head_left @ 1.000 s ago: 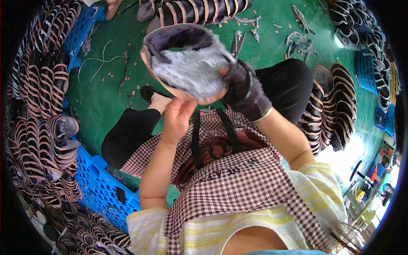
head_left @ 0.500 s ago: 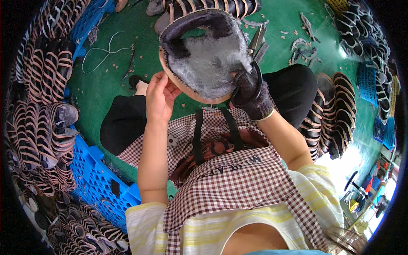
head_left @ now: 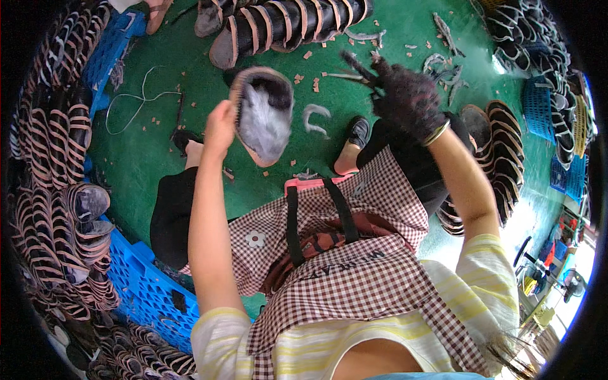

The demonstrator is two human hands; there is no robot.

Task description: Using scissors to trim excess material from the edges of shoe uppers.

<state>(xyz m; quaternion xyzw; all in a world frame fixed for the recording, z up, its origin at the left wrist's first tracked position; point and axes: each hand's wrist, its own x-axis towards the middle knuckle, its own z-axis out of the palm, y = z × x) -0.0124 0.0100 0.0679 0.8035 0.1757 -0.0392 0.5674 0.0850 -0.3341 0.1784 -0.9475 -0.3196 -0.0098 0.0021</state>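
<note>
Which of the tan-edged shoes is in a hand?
The tan-edged shoe with fuzzy grey lining, held at its left rim by the bare left hand; the others lie untouched, mostly nested in rows.

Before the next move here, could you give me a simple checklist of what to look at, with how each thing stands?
1. Shoe held: ok. The left hand has the fluffy-lined shoe by its edge.
2. Scissors held: ok. The right hand, dark-gloved, has the scissors.
3. Scissors away from the shoe: ok. A gap shows between them.
4. Scissors shut: cannot tell. That part is blurred.
5. Left hand gloved: not ok. It is bare.
6. Floor free of scraps: not ok. A curled grey strip lies there, among others.
</note>
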